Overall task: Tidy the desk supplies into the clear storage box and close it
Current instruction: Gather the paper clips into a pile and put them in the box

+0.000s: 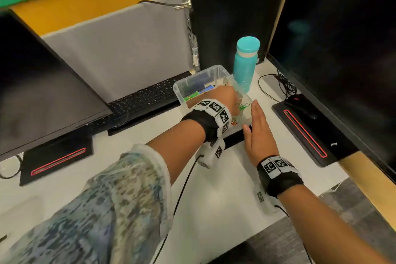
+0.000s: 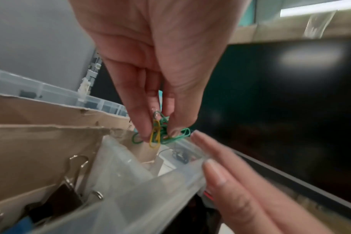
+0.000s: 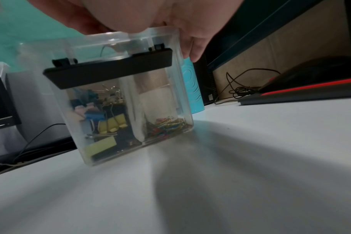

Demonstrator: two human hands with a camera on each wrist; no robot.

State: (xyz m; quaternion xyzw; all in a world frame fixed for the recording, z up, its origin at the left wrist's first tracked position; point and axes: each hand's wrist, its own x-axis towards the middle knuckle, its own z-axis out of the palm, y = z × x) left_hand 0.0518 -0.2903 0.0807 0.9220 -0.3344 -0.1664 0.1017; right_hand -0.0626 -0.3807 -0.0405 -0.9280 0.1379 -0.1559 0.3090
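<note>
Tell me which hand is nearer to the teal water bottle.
Right, by a little. The right hand lies flat against the clear storage box on the side facing the teal water bottle. The left hand is over the box, pinching paper clips.

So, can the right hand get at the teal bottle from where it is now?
Probably yes. The right hand lies flat against the near right wall of the clear storage box, holding nothing, and the teal bottle stands just beyond on the same side. Only the box corner lies near that path.
</note>
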